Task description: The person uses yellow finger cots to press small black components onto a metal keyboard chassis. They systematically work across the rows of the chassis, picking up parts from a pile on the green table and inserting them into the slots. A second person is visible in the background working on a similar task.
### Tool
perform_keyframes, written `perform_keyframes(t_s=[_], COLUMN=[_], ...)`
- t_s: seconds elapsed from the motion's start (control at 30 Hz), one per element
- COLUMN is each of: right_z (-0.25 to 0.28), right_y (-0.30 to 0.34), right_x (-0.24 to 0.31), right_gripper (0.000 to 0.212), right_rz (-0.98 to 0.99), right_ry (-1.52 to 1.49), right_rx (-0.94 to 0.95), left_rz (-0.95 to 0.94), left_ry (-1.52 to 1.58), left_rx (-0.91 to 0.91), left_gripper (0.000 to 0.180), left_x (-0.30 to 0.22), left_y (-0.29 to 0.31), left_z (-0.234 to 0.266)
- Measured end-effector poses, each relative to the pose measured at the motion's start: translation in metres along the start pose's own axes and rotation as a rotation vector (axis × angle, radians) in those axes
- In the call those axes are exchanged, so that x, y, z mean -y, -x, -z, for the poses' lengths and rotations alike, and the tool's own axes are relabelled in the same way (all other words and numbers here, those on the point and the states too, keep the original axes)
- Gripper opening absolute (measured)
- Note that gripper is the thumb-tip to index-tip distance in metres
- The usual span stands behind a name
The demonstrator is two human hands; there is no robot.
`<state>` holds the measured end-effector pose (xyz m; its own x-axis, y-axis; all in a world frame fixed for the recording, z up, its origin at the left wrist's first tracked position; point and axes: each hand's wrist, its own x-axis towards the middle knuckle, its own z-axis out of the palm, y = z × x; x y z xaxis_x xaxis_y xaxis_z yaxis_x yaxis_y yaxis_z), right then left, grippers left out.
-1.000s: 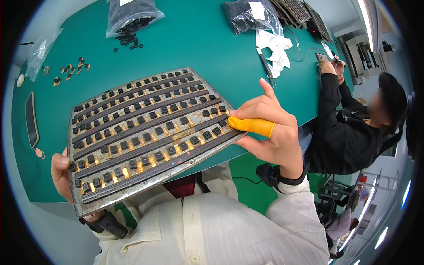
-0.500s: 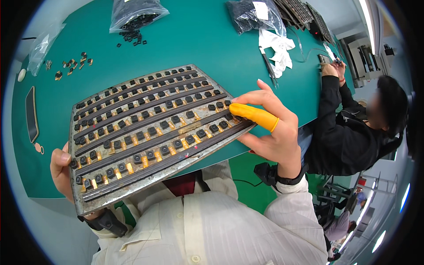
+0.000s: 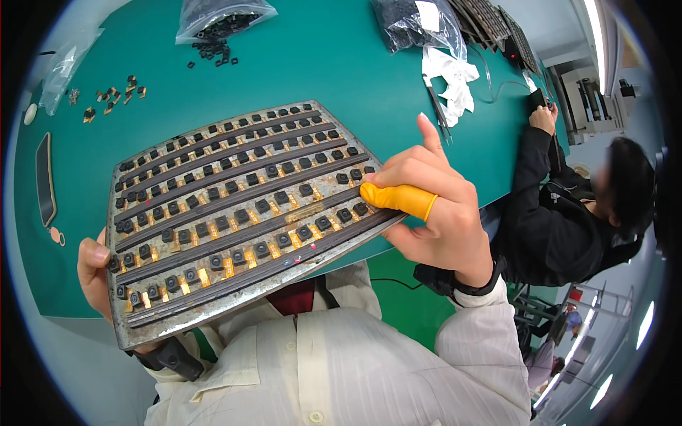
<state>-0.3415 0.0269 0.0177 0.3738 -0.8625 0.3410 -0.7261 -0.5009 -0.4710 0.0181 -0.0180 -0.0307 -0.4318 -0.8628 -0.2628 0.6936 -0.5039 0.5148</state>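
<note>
My left hand (image 3: pixel 92 273) grips the left edge of a worn metal tray (image 3: pixel 163 328), tilted up in front of me above the table's near edge. Dark ridged strips divide the tray into rows of small black square modules (image 3: pixel 283 240) with gold tabs, seemingly tiny camera modules. My right hand (image 3: pixel 451 213) is closed about the tray's right end. Its yellow finger cot (image 3: pixel 405 201) presses at the end of a lower row, hiding what lies under the tip. The thumb is at the tray's edge, partly hidden, and another finger points up.
On the green table (image 3: pixel 298 64) lie loose gold-tabbed modules (image 3: pixel 110 98), a bag of black parts (image 3: pixel 220 21), another dark-filled bag (image 3: pixel 405 25), tweezers (image 3: pixel 436 106), white tissue (image 3: pixel 455 78) and a phone-like slab (image 3: pixel 46 181). Trays (image 3: pixel 483 21) stand far right. A co-worker in black (image 3: pixel 547 220) sits at right.
The yellow-covered finger has bent and moved slightly left and down on the tray, while another finger has straightened upward. The tray has shifted slightly left. The co-worker's hands have moved.
</note>
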Motion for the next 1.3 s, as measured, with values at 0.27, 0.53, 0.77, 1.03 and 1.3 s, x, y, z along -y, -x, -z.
perform_keyframes(t_s=[0.27,0.53,0.77,1.03,1.3], right_z=[0.003,0.002,0.002,0.003,0.007], right_y=[-0.001,0.007,0.007,-0.001,0.000], right_x=[-0.005,-0.004,0.003,0.009,0.005], right_gripper=[0.029,0.040,0.034,0.030,0.032], right_rz=[-0.028,-0.074,-0.064,0.048,0.048], right_ry=[-0.047,0.044,0.027,-0.009,-0.014], right_rx=[-0.016,-0.088,-0.125,-0.016,0.020], left_rz=[0.027,0.033,0.030,0.037,0.020], left_ry=[0.000,0.021,0.029,0.014,-0.012], left_rx=[0.026,0.006,0.025,0.031,0.030], left_gripper=[0.063,0.058,0.056,0.059,0.061], left_x=[-0.004,-0.005,-0.007,-0.003,-0.002], left_y=[-0.002,0.001,0.002,0.000,0.001], left_z=[0.000,0.001,0.009,-0.002,-0.007])
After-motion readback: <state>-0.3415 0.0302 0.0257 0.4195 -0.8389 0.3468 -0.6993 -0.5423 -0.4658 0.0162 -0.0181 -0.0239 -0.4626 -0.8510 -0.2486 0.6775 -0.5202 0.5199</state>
